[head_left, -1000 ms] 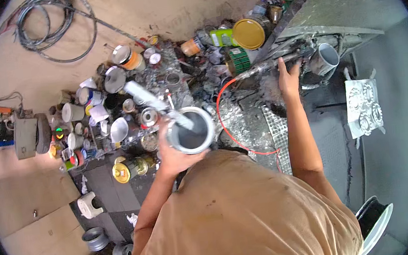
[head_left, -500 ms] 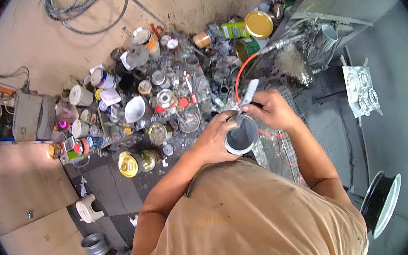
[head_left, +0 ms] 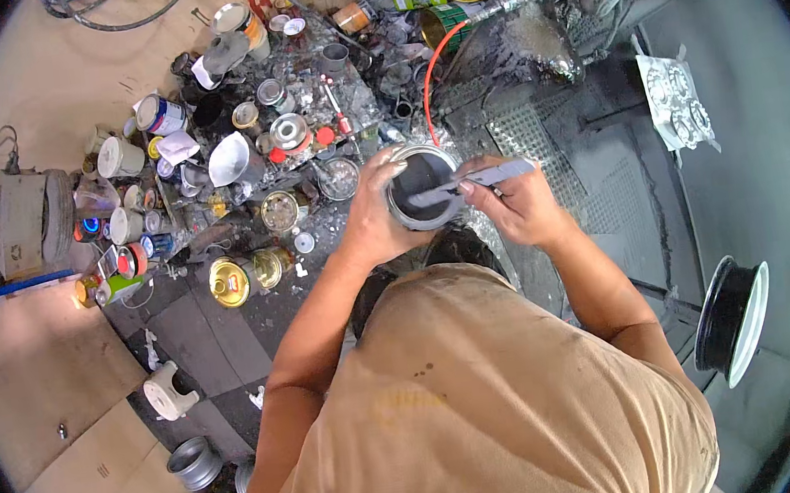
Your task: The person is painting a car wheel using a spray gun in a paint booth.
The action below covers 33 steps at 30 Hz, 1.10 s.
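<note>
My left hand (head_left: 374, 208) is wrapped round the side of an open, round can (head_left: 399, 213) with dark grey contents, held in front of my body. My right hand (head_left: 522, 202) is closed on a flat grey stirring stick (head_left: 495, 174). The stick lies at a low slant across the can's right rim. Its far end reaches inside over the grey contents; whether it dips in I cannot tell. Just left of the can, a smaller open tin (head_left: 338, 179) stands on the cluttered work surface.
Paint-spattered cans and cups crowd the bench (head_left: 300, 74) ahead and left. A red hose (head_left: 428, 94) curves beyond the can. At right hang a silver multi-ring part (head_left: 678, 101) and a black wheel rim (head_left: 732, 322). A white stool (head_left: 168, 394) stands on the floor at left.
The can has moved left, held in my left hand. The stick has swung from steep to nearly level, its handle end now pointing right. The whole view has shifted somewhat.
</note>
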Available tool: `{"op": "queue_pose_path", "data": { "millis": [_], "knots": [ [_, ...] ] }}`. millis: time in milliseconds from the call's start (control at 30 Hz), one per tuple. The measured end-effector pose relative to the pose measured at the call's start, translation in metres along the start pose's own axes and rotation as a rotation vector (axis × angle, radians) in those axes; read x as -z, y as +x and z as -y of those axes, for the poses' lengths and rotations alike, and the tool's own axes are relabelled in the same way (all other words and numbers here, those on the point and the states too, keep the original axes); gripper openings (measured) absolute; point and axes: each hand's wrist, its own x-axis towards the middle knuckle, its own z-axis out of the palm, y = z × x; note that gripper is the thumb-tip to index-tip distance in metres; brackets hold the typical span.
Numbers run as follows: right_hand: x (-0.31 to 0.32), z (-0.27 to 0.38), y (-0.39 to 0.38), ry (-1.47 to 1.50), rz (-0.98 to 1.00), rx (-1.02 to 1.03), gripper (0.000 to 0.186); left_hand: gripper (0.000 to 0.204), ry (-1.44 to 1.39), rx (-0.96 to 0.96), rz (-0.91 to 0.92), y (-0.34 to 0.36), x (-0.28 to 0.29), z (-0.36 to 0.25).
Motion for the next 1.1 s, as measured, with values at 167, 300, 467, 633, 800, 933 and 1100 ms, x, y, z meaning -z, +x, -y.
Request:
{"op": "queue_pose_path", "data": {
  "millis": [167,300,467,633,800,933,1100],
  "knots": [
    [0.041,-0.028,-0.005,0.024,-0.087,0.052,0.015,0.102,0.121,-0.065,0.010,0.032,-0.030,-0.008],
    [0.087,-0.068,-0.017,0.041,-0.023,0.018,0.016,0.100,0.191,0.036,0.107,0.067,-0.073,-0.008],
    [0.161,-0.126,-0.013,0.188,-0.221,0.189,0.014,0.105,0.240,0.004,0.079,0.132,-0.130,-0.027],
    [0.213,-0.176,-0.014,0.180,-0.134,0.219,0.015,0.103,0.381,-0.128,0.088,0.185,-0.182,-0.020],
    [0.257,-0.202,-0.006,0.406,-0.319,0.149,0.015,0.106,0.416,-0.051,0.106,0.215,-0.215,-0.021],
    [0.277,-0.217,-0.006,0.193,-0.223,0.197,0.013,0.105,0.490,-0.130,0.061,0.238,-0.227,-0.025],
    [0.293,-0.229,-0.001,0.614,-0.391,-0.011,0.016,0.105,0.682,-0.135,0.107,0.293,-0.234,-0.048]
  ]
}}
